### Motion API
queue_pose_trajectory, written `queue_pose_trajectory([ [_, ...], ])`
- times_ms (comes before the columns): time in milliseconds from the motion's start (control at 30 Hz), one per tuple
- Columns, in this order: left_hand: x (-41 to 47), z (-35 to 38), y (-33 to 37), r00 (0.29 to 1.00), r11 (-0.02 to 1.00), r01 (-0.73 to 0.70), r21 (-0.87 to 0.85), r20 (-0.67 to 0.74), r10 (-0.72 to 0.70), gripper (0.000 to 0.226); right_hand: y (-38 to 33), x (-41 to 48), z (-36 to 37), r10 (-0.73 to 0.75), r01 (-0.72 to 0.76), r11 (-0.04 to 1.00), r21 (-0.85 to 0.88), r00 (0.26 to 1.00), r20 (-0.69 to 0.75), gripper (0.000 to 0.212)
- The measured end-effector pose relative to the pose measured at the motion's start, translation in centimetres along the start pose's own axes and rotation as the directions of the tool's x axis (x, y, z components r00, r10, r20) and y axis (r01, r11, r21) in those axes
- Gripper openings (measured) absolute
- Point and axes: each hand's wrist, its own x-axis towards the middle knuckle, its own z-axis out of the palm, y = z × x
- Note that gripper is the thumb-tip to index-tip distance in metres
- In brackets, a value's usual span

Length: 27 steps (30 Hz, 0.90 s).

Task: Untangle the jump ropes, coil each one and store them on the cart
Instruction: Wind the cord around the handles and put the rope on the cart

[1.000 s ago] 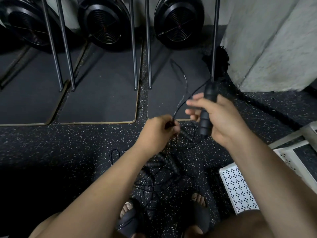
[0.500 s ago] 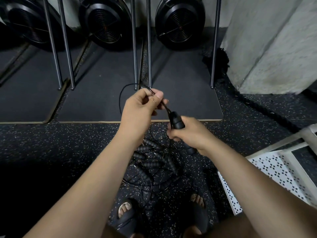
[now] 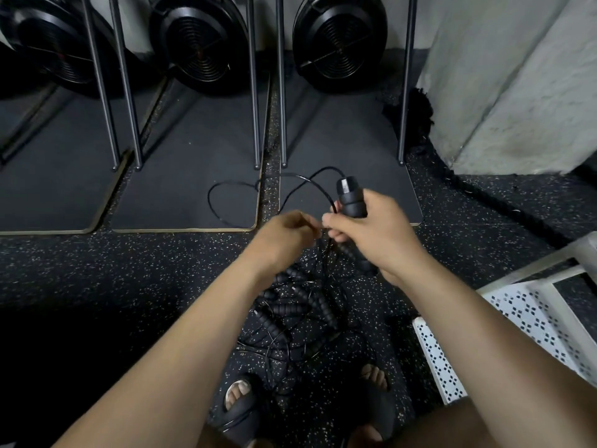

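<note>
My right hand [image 3: 374, 232] grips a black foam jump rope handle [image 3: 350, 197], its top pointing up and away. A thin black cord [image 3: 310, 181] arcs from the handle's top out over the dark mats and loops back. My left hand [image 3: 286, 234] pinches that cord just left of my right hand. Below both hands, a tangled pile of jump ropes [image 3: 297, 313] with several ribbed black handles lies on the speckled floor, in front of my sandalled feet. The white perforated cart [image 3: 529, 321] stands at the lower right.
Black fan-wheel machines [image 3: 339, 43] on thin metal legs stand on dark mats [image 3: 181, 176] ahead. A concrete pillar [image 3: 517, 82] rises at the upper right, with a thick black battle rope [image 3: 478, 195] lying on the floor beside it.
My right hand has risen with the handle, which now points upward. My left hand has dropped lower and come close beside my right hand, and the cord's loop now reaches farther out over the mats.
</note>
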Motion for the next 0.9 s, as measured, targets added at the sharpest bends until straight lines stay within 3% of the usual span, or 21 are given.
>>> queue_pose_trajectory([
  [100, -0.1, 1.5, -0.7, 0.997, 0.992, -0.025, 0.124, 0.075, 0.015, 0.012, -0.8, -0.6, -0.4, -0.031, 0.032, 0.996, 0.082, 0.999, -0.020, 0.022],
  [233, -0.2, 3.2, -1.6, 0.989, 0.980, -0.116, 0.161, 0.114, 0.098, 0.018, -2.2, -1.4, -1.1, -0.072, 0.080, 0.970, 0.229, 0.996, -0.043, 0.024],
  [433, -0.3, 4.2, -2.3, 0.987, 0.931, -0.143, 0.335, 0.121, 0.108, 0.010, -3.8, -2.2, -2.2, -0.176, 0.202, 0.852, 0.482, 0.979, -0.099, 0.017],
  [567, -0.5, 4.4, -2.1, 0.987, 0.911, -0.135, 0.390, 0.133, 0.089, 0.016, -4.1, -2.0, -2.8, -0.151, 0.188, 0.784, 0.591, 0.982, -0.112, 0.017],
  [767, -0.6, 3.9, -1.7, 0.983, 0.906, -0.149, 0.396, 0.157, 0.094, 0.026, -2.5, -0.3, -3.3, -0.032, 0.086, 0.822, 0.563, 0.994, -0.105, 0.023],
  [900, -0.3, 2.7, -0.5, 0.981, 0.933, -0.194, 0.303, 0.058, 0.185, 0.023, -0.1, 0.8, -2.9, 0.143, -0.122, 0.927, 0.354, 0.989, -0.035, 0.029],
])
